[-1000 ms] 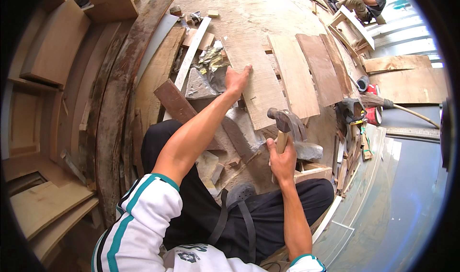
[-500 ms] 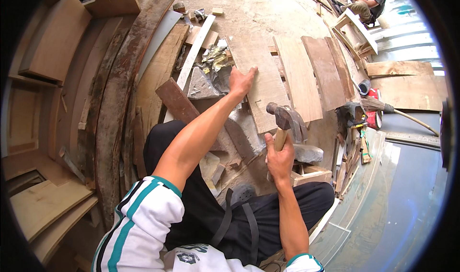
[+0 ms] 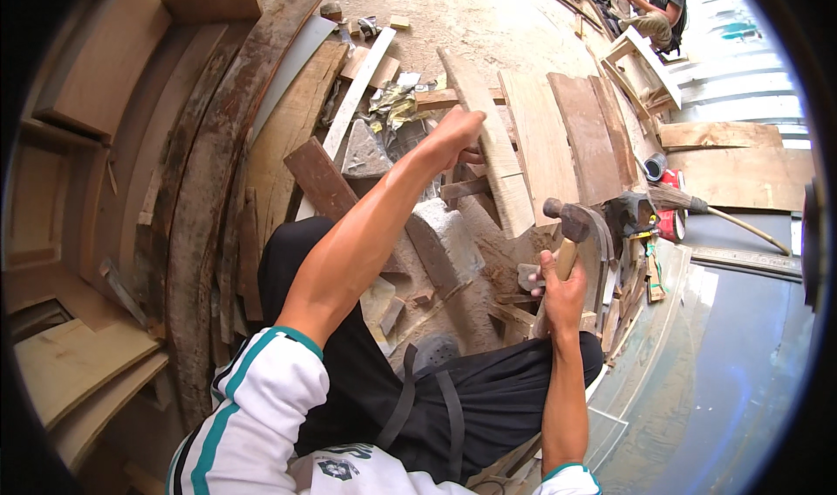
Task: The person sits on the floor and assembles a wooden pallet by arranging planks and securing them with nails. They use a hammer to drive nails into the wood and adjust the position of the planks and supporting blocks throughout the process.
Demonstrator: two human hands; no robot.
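Observation:
My left hand (image 3: 457,138) is closed around the left edge of a pale wooden board (image 3: 495,157), which is tipped up on its side. Some of its fingers curl out of sight behind the wood. In my right hand (image 3: 563,296) is a claw hammer (image 3: 575,222), held by its wooden handle with the head up, apart from the board. Beside the tilted board lies another light board (image 3: 538,142), with a browner board (image 3: 584,138) to its right. A concrete block (image 3: 446,242) shows below the raised board.
Long rough planks (image 3: 222,181) lie along my left, near wooden cabinet parts (image 3: 105,59). A broom (image 3: 697,206) and a red can (image 3: 671,223) stand at the right, above a glass sheet (image 3: 697,364). Another person (image 3: 654,11) sits at the far right.
My left hand has gone from lying on the board to gripping its edge, and the board has tilted up. My right hand has moved right with the hammer.

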